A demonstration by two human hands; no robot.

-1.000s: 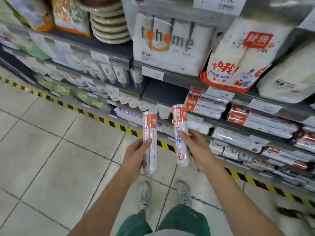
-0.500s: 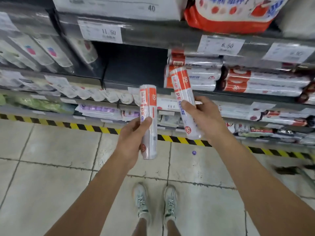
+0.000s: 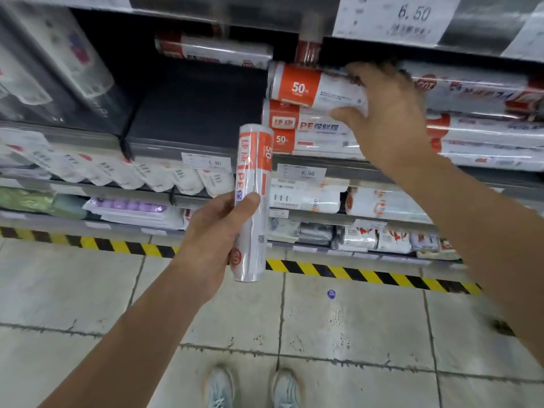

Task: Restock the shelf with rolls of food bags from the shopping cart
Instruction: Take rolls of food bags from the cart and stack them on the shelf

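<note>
My left hand (image 3: pixel 216 231) grips a white roll with orange bands (image 3: pixel 253 184), held upright in front of the shelves. My right hand (image 3: pixel 388 113) holds a second white and orange roll (image 3: pixel 306 88) lying sideways on top of a stack of like rolls (image 3: pixel 306 134) on the dark shelf (image 3: pixel 182 113). My thumb is under that roll and my fingers curl over its top. Another roll (image 3: pixel 212 50) lies further back on the same shelf.
To the right of the stack lie more red and white rolls (image 3: pixel 485 125). Price labels (image 3: pixel 301 173) line the shelf edge. Lower shelves hold white packets (image 3: pixel 164 178) and bags. A yellow and black floor stripe (image 3: pixel 353 272) runs along the shelf base. My shoes (image 3: pixel 250 390) stand on grey tiles.
My right hand has moved up and forward and turned its roll from upright to sideways onto the stack. The view has come closer to the shelf. My left hand keeps its roll upright.
</note>
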